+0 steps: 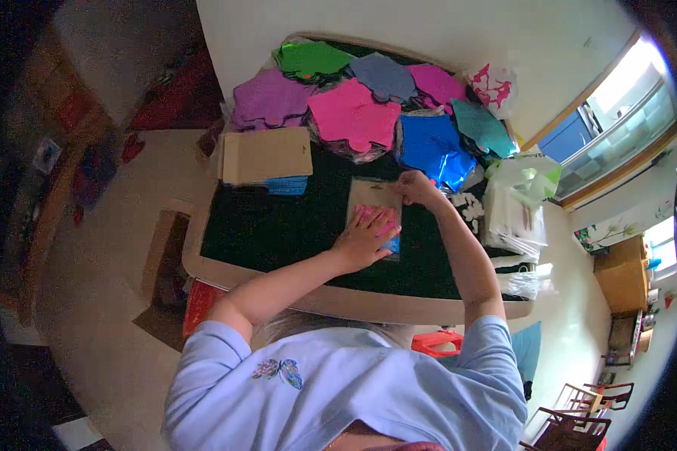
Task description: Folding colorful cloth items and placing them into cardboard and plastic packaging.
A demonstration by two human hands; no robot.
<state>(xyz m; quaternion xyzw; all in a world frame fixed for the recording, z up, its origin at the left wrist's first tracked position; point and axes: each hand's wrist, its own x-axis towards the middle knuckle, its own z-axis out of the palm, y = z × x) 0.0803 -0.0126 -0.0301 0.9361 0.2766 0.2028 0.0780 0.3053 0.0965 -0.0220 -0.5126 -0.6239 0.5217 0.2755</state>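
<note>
Nearest is the person's light blue shirt (331,376), a butterfly on its chest. Beyond it lies the dark green tabletop (293,233) with its pale rim. At its near right corner sits crumpled clear plastic (528,280).

The person's left hand (365,239) is spread flat, palm down, over the lower part of a packet (364,193), grasping nothing. The packet lies on the tabletop in front of the person; it has a brown upper part, and pink and blue material shows below, partly hidden by the hand. The right hand (418,188) is curled, its fingertips pinching the packet's upper right edge.

To the right, white pieces (469,209) lie near a pile of clear bags (513,219), whose pale contents are indistinct; a white-and-green bag (540,174) rests against them. To the left is a stack of brown packets (267,156), blue showing along its lower edge.

Farther back, shaped sheets lie in overlapping stacks: blue (431,145), pink (353,113), purple, teal, magenta, grey-blue and green. A whitish bag (507,78) with pink cut shapes stands at the far right corner.
</note>
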